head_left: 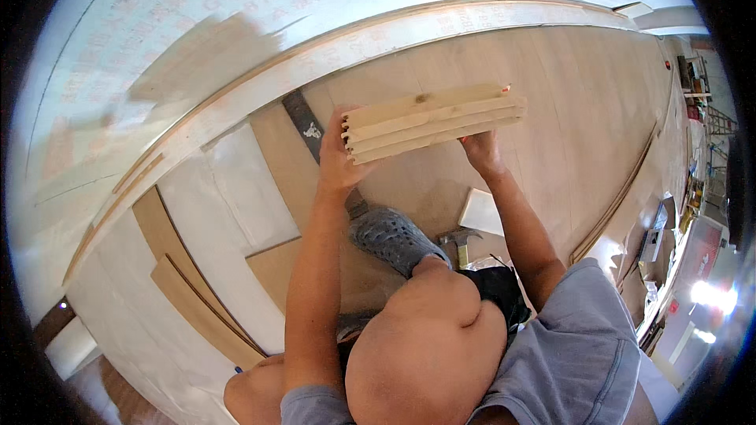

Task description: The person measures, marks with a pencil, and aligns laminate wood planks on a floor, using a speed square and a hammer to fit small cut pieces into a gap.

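Both my hands hold up a light wood piece [433, 120], built of several long strips lying one against another, with small dark notches along its left end. My left hand [337, 153] grips that notched end, its fingers partly hidden behind the wood. At the lower right edge, my right hand [482, 151] supports the piece from behind and below. Its fingertips are mostly covered by the wood. The piece is held above the floor, tilted slightly up to the right. Something small and red shows beside the right fingers.
A hammer [458, 245] lies beside my grey clog [391, 238], near a white flat object [482, 212]. A dark strip [303, 122] crosses the laid floor [575, 110]. Loose planks [206, 311] rest on white sheeting at left. A printed wall panel [236, 0] rises ahead.
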`<state>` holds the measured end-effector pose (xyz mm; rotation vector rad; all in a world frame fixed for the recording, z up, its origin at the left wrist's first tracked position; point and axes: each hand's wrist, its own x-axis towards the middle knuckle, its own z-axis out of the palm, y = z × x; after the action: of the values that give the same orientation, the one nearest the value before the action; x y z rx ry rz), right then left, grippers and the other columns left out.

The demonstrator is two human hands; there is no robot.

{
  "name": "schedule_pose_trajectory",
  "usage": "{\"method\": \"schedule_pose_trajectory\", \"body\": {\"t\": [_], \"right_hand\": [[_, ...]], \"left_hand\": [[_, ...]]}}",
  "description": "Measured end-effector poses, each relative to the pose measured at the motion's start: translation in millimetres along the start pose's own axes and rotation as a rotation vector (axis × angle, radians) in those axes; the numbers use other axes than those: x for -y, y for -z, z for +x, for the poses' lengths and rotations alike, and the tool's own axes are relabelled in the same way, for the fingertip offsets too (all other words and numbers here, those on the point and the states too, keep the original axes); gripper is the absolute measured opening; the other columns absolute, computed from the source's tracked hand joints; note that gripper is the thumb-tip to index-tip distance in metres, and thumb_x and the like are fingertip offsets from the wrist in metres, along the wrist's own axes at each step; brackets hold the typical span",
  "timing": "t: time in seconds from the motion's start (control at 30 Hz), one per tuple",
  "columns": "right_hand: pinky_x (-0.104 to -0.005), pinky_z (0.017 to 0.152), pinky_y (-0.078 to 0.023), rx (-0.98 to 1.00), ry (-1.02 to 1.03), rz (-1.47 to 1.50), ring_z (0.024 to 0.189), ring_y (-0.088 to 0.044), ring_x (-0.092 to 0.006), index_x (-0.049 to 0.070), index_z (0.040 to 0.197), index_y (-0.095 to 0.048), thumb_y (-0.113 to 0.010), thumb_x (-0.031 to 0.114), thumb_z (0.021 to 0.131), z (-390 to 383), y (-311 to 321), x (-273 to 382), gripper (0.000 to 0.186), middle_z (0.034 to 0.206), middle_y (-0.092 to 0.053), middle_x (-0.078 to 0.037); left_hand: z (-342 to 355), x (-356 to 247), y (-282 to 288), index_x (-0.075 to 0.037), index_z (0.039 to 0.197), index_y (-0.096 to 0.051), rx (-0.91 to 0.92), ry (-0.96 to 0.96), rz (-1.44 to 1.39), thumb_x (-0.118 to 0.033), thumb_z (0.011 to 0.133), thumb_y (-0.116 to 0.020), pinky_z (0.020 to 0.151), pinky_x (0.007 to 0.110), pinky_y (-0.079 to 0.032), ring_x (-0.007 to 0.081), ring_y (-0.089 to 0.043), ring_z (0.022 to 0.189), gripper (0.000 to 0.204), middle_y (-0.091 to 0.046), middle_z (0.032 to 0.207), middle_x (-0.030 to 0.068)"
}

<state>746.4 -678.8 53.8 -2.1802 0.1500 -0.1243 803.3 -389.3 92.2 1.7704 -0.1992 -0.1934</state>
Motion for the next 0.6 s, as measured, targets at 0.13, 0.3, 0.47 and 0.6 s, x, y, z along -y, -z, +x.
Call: {"method": "schedule_pose_trajectory", "body": {"t": [0.13,0.3,0.47,0.6], "right_hand": [[-0.0418,0.092,-0.050,-0.086,-0.021,-0.099,0.114,-0.060,-0.0344,-0.001,0.122,-0.058,-0.084,0.012,0.077,-12,2,-21,0.054,0.123,-0.062,-0.020],[-0.0421,0.096,-0.049,0.026,-0.020,-0.028,0.118,-0.059,-0.0341,0.000,0.124,-0.059,-0.083,0.012,0.078,2,30,46,0.053,0.126,-0.062,-0.020],[-0.0430,0.092,-0.054,-0.253,0.549,0.041,0.116,-0.062,-0.0369,0.002,0.123,-0.060,-0.084,0.013,0.077,1,90,104,0.053,0.131,-0.060,-0.023],[-0.0419,0.086,-0.056,-0.122,0.735,-0.188,0.111,-0.065,-0.0360,0.004,0.122,-0.061,-0.085,0.013,0.075,9,104,118,0.054,0.130,-0.061,-0.025]], "left_hand": [[1,-5,-8,-0.008,0.117,-0.058,-0.035,-0.180,-0.093,-0.014,0.069,-0.086,0.091,0.032,-0.050,0.0180,-0.063,0.102,0.056,-0.065,0.111,0.0060],[-3,6,-3,-0.006,0.119,-0.057,-0.007,-0.103,-0.236,-0.009,0.070,-0.084,0.095,0.032,-0.049,0.0210,-0.063,0.105,0.056,-0.065,0.112,0.0070],[-1,-9,-12,-0.006,0.119,-0.056,-0.043,-0.176,-0.040,-0.008,0.068,-0.086,0.096,0.032,-0.049,0.0196,-0.062,0.107,0.059,-0.064,0.116,0.0075],[-1,9,-7,-0.006,0.118,-0.055,0.019,-0.087,0.025,-0.007,0.065,-0.088,0.096,0.033,-0.049,0.0200,-0.061,0.109,0.062,-0.063,0.117,0.0077]]}}
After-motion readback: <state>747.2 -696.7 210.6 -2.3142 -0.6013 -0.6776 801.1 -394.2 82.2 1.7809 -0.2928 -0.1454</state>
